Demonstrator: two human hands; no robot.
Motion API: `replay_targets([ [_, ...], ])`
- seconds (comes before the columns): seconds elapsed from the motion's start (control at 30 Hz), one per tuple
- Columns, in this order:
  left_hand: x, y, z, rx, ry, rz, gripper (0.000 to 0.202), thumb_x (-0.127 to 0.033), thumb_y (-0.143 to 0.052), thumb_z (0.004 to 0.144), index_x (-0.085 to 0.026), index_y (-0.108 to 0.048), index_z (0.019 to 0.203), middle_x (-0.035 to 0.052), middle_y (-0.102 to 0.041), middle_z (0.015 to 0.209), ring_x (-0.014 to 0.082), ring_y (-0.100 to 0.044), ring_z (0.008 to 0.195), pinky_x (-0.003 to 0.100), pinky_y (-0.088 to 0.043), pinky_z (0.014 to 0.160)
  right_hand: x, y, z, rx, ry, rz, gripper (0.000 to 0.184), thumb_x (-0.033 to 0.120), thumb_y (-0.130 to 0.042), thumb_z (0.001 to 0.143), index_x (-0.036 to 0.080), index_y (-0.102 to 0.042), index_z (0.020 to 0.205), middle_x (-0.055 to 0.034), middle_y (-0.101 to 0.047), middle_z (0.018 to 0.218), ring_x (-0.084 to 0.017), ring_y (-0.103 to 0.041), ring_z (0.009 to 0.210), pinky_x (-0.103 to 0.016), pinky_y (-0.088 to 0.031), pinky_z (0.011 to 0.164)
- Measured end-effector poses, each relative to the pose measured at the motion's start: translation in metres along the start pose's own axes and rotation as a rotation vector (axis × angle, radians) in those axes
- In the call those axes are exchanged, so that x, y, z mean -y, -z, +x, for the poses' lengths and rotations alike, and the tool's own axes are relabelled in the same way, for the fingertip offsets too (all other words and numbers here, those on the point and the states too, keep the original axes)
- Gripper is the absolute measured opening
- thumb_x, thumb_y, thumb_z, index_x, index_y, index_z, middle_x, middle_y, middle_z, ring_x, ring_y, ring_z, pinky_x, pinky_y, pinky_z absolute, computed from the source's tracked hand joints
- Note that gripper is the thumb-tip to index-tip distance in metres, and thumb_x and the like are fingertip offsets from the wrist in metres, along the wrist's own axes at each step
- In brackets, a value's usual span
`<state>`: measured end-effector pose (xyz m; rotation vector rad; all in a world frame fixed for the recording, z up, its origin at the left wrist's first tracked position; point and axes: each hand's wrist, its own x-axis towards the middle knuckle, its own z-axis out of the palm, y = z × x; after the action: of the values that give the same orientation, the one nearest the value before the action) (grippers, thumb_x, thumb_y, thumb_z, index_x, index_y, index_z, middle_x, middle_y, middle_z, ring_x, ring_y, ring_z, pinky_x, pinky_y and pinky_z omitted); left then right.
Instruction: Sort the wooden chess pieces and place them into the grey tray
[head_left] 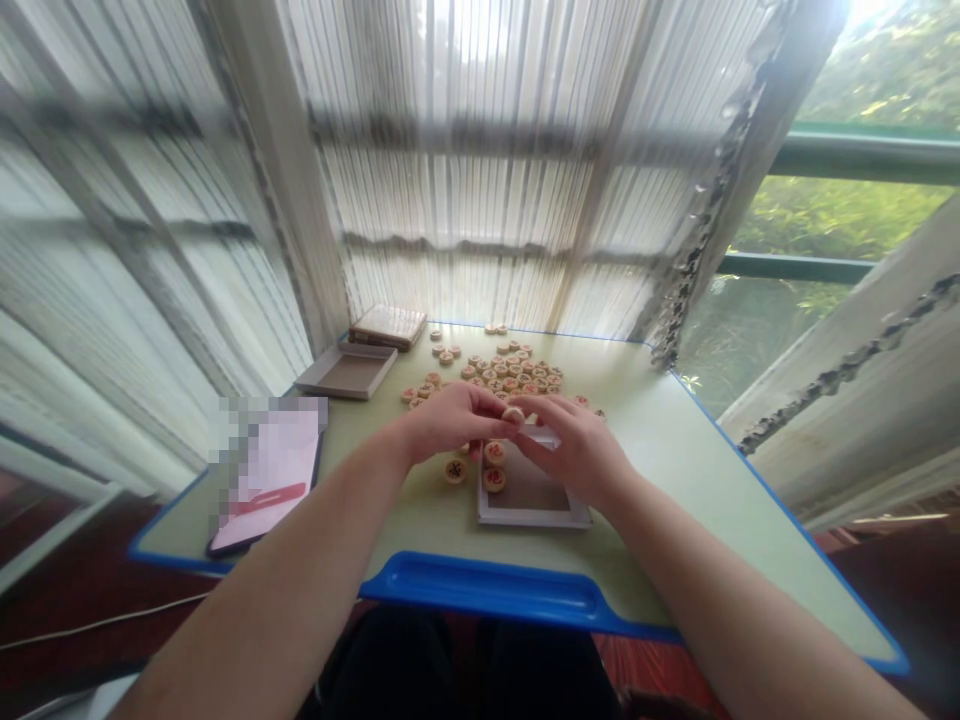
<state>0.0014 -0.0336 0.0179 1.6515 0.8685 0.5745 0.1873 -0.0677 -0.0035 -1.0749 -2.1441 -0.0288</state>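
Note:
Both hands meet over the middle of a pale green table point(675, 450). My left hand point(448, 417) and my right hand point(574, 445) pinch the same round wooden game piece point(514, 414) between their fingertips. Just below them lies a shallow white-rimmed box tray point(534, 497) with two red-marked pieces point(494, 466) at its left end. Another piece point(454, 470) lies on the table to the tray's left. A scatter of several more wooden pieces point(502, 368) lies behind the hands.
A grey box half point(346, 372) and a brown lidded box point(388, 325) sit at the back left. A phone point(266, 480) lies near the left edge. The table has a blue rim with a groove point(495, 590) at the front. Curtains hang behind.

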Motion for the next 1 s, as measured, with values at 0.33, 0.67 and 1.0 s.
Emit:
replay_targets([
  [0.33,-0.002,0.001,0.001,-0.173,-0.032,0.001,0.037,-0.036,-0.07,0.061,-0.013,-0.065,0.09,0.0056,-0.065,0.071,0.0085,-0.053,0.052,0.016,-0.035,0.037,0.001,0.011,0.0,-0.045,-0.082,-0.071,0.018,0.034,-0.054,0.078,0.023,-0.062,0.09,-0.0033,-0.066,0.081,-0.017,-0.059,0.075,-0.027,-0.042,0.068],
  [0.67,0.012,0.013,0.009,-0.54,-0.209,0.53,0.032,-0.044,-0.055,0.073,-0.015,-0.067,0.078,0.0028,-0.067,0.07,0.0126,-0.056,0.062,0.023,-0.041,0.058,-0.007,0.007,-0.001,0.305,-0.003,-0.197,0.018,0.043,-0.062,0.069,0.025,-0.066,0.068,-0.0035,-0.064,0.068,-0.019,-0.052,0.073,-0.03,-0.037,0.064],
  [1.0,0.02,0.012,0.012,-0.319,-0.145,0.986,0.032,-0.04,-0.047,0.076,-0.019,-0.066,0.06,0.0022,-0.062,0.059,0.0138,-0.052,0.056,0.025,-0.03,0.052,-0.005,0.007,-0.002,0.357,-0.08,-0.211,0.019,0.042,-0.057,0.072,0.024,-0.064,0.072,-0.0028,-0.061,0.071,-0.018,-0.052,0.072,-0.027,-0.036,0.06],
])
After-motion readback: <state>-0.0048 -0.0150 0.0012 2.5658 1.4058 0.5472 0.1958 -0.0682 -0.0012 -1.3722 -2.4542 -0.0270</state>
